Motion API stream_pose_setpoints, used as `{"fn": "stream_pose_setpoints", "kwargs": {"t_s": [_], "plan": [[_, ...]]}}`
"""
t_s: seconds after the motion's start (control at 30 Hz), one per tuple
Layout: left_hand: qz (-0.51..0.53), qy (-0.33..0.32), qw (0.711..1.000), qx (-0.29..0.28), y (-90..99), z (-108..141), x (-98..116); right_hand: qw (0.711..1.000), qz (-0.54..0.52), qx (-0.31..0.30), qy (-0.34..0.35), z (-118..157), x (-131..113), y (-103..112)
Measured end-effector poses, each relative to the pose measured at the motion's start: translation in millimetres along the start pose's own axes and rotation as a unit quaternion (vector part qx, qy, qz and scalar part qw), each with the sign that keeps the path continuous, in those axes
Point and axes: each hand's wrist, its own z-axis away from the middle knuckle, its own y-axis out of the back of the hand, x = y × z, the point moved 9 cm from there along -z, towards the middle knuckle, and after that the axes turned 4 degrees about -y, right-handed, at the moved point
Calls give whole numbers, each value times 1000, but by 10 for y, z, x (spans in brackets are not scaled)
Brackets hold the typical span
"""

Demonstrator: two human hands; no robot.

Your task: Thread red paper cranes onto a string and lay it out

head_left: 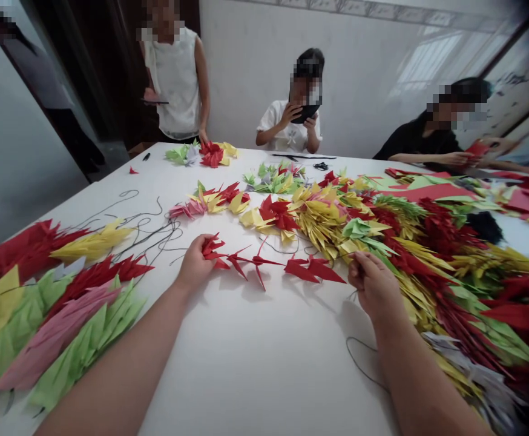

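Note:
Between my two hands a dark string carries several red paper cranes (258,261), stretched nearly level above the white table. My left hand (196,263) is closed around the red cranes at the left end. The fingers of my right hand (373,280) pinch the string (339,257) just past the last crane, and a loose dark length (351,354) curls down near that wrist. Close to my right hand lies a large heap of folded cranes (410,260) in yellow, red and green. Left of my left hand are thin dark strings (149,233) in a tangle.
Bundled strands of cranes (71,321) cover the left of the white table (246,375). Smaller clusters (201,153) lie at the far edge, near black scissors (321,166). Red and green paper sheets (432,188) lie at the far right. Several people are around the table.

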Motion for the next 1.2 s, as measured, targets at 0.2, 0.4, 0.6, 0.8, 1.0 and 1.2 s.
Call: {"fn": "stream_pose_setpoints", "kwargs": {"t_s": [0.2, 0.4, 0.6, 0.8, 1.0, 1.2], "plan": [[-170, 3, 984, -47, 90, 81, 137, 998, 54, 31, -6, -44, 64, 72], [-296, 37, 937, -183, 212, 170, 181, 976, 213, 11, -35, -64, 172, 63], [-216, 42, 966, -136, 404, 311, 122, 950, 310, -21, -34, -31, 209, -21], [-182, -29, 980, -72, 475, 304, 101, 903, 427, -35, -20, 18, 176, -93], [-282, -92, 955, -25, 453, 228, 108, 869, 494, -34, -12, -23, 188, -60], [-316, -143, 937, 36, 516, 268, 175, 824, 565, -38, -11, -17, 176, -111]]}}
